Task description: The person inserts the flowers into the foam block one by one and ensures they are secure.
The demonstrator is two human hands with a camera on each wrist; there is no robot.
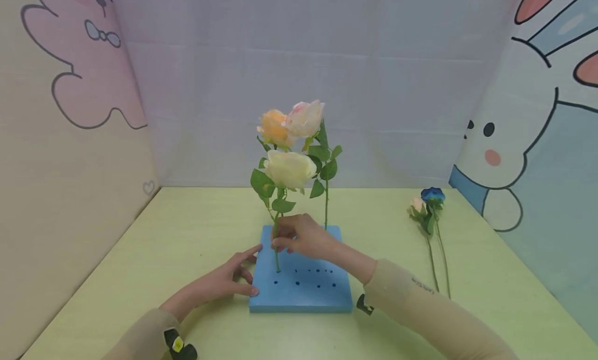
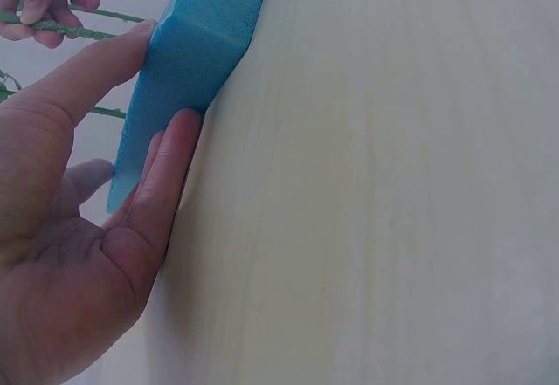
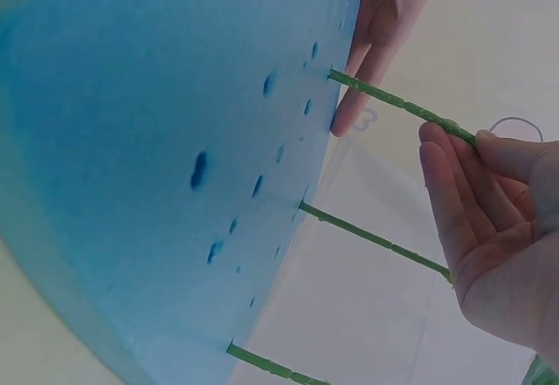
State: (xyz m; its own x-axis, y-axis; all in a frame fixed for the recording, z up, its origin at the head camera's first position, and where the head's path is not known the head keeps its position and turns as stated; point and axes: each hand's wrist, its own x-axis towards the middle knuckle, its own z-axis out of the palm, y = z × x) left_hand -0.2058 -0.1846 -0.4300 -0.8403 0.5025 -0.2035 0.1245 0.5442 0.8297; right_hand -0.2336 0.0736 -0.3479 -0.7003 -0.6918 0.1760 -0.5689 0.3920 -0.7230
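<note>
A blue foam block (image 1: pixel 301 298) with rows of small holes lies on the table. My right hand (image 1: pixel 306 237) pinches the green stem (image 3: pixel 397 104) of a cream rose (image 1: pixel 290 169) between thumb and fingers; the stem's lower end is at a hole near the block's left side. My left hand (image 1: pixel 229 277) rests against the block's left side, its fingers (image 2: pixel 170 162) fairly straight along the side and one fingertip at the top edge. Behind the cream rose, an orange-yellow rose (image 1: pixel 274 127) and a pale pink rose (image 1: pixel 306 118) stand upright in the block.
To the right on the table (image 1: pixel 201 220) lie a blue rose (image 1: pixel 433 195) and a pale peach rose (image 1: pixel 418 205), stems toward me. A pale cloth wall (image 1: pixel 397 116) closes off the back. Printed cartoon figures cover the side walls.
</note>
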